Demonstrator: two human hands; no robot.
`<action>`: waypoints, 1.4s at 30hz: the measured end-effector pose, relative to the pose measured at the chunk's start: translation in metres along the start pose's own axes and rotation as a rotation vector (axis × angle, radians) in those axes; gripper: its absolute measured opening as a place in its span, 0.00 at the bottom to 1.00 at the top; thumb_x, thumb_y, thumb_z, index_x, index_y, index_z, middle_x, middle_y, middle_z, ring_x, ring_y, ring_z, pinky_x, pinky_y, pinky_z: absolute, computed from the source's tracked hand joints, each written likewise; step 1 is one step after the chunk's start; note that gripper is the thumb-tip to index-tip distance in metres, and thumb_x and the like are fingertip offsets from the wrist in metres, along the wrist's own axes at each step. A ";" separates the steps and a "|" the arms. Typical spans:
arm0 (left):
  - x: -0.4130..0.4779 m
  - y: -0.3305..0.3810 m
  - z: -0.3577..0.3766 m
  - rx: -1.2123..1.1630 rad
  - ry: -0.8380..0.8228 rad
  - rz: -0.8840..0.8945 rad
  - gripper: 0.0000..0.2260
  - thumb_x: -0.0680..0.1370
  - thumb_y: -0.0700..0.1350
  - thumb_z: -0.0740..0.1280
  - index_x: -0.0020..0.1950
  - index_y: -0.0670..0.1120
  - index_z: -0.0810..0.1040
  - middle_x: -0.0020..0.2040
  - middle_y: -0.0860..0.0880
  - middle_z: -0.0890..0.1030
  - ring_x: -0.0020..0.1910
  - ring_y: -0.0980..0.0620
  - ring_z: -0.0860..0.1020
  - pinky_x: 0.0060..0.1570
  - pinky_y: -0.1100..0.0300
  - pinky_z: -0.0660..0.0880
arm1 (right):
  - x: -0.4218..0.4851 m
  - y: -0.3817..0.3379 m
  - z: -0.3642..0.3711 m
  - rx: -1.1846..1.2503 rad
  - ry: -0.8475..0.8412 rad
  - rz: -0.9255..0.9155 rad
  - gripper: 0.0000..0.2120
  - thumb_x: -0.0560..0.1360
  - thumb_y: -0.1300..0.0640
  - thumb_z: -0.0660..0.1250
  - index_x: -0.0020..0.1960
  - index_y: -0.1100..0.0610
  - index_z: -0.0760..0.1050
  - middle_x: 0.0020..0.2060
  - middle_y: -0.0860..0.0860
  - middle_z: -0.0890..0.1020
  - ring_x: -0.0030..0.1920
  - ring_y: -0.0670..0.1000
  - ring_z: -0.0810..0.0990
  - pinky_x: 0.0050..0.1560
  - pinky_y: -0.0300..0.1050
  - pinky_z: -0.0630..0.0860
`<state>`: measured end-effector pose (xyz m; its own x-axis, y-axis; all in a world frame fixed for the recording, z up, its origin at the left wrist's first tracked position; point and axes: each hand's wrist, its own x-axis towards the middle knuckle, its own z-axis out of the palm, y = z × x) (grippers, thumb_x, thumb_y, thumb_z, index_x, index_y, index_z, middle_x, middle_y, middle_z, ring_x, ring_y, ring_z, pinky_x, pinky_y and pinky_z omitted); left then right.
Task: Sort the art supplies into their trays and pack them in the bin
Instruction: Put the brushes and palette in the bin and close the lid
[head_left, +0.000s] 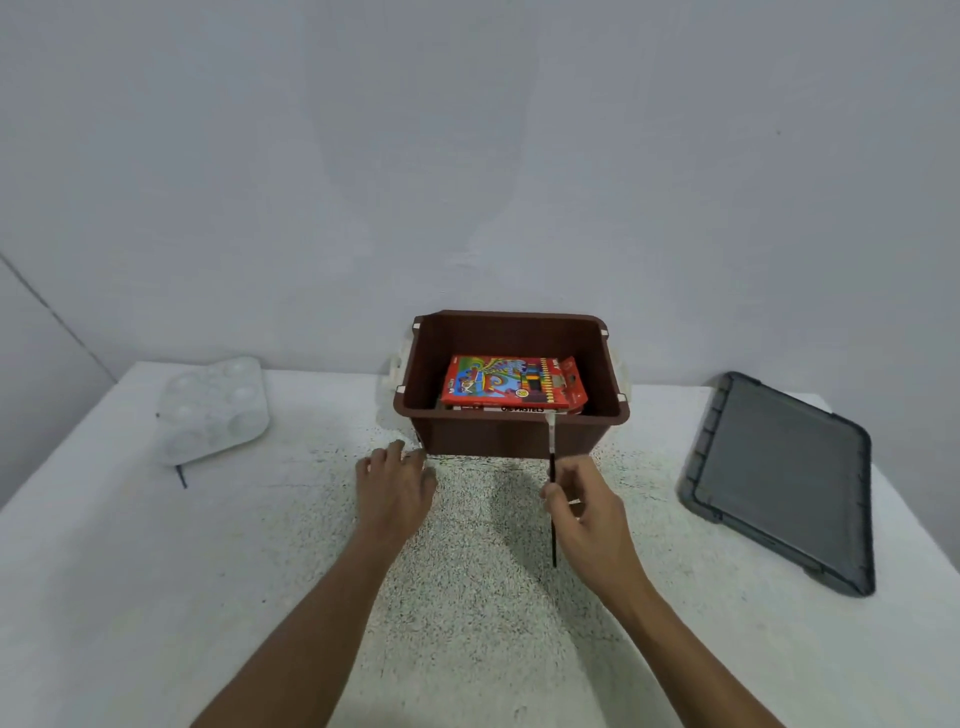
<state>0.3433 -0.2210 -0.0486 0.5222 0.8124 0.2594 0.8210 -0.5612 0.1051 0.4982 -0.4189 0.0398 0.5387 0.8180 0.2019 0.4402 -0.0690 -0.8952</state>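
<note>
- The speckled white counter (467, 649) runs under both forearms, and the right hand casts a dark shadow on it between the two hands.
- The right hand (587, 512) pinches a thin paintbrush (551, 467) between thumb and curled fingers. The black handle sticks out below the hand toward the person. The silver ferrule end points away, reaching up across the front wall of the bin.
- The left hand (395, 486) holds nothing, its fingers loosely spread and pointing forward low over the counter. I cannot tell whether it touches the surface. Its fingertips are just beside the bin's near left corner.
- The brown bin (467, 441) stands straight ahead of both hands, uncovered, with pale handles on its sides.
- Inside it a red pastel box (498, 382) lies flat on top of another box, whose printed edge shows beneath.
- The brush tip overlaps the bin's front rim in this view, with that rim between it and the boxes.
- A dark grey lid (779, 483) lies well out to the right of the right hand.
- A white paint palette (215, 410) lies far to the left of the left hand, and a small black stick (182, 475) pokes out from under its near edge.
</note>
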 end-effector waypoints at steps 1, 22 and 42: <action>0.002 -0.003 -0.001 0.042 0.026 0.039 0.11 0.73 0.48 0.72 0.50 0.43 0.83 0.49 0.42 0.83 0.45 0.41 0.81 0.48 0.47 0.75 | -0.002 0.000 0.002 0.005 -0.006 0.009 0.11 0.80 0.63 0.64 0.45 0.49 0.68 0.37 0.51 0.80 0.37 0.53 0.77 0.33 0.41 0.72; -0.002 -0.021 -0.032 -0.338 -0.076 -0.426 0.17 0.78 0.42 0.63 0.66 0.49 0.74 0.53 0.49 0.82 0.52 0.47 0.79 0.54 0.50 0.71 | -0.007 -0.004 0.022 0.032 -0.065 0.070 0.10 0.80 0.61 0.63 0.44 0.48 0.69 0.39 0.51 0.81 0.41 0.53 0.79 0.40 0.50 0.76; -0.013 -0.001 -0.151 -1.195 0.077 0.052 0.15 0.75 0.34 0.71 0.60 0.47 0.78 0.42 0.49 0.81 0.42 0.54 0.81 0.47 0.66 0.76 | 0.008 -0.044 0.067 0.083 -0.159 -0.031 0.09 0.79 0.63 0.64 0.46 0.49 0.73 0.40 0.45 0.80 0.40 0.46 0.77 0.35 0.41 0.72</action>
<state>0.3008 -0.2553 0.0931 0.4998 0.7958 0.3419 0.0442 -0.4177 0.9075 0.4346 -0.3708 0.0542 0.4026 0.8995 0.1699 0.3905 -0.0009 -0.9206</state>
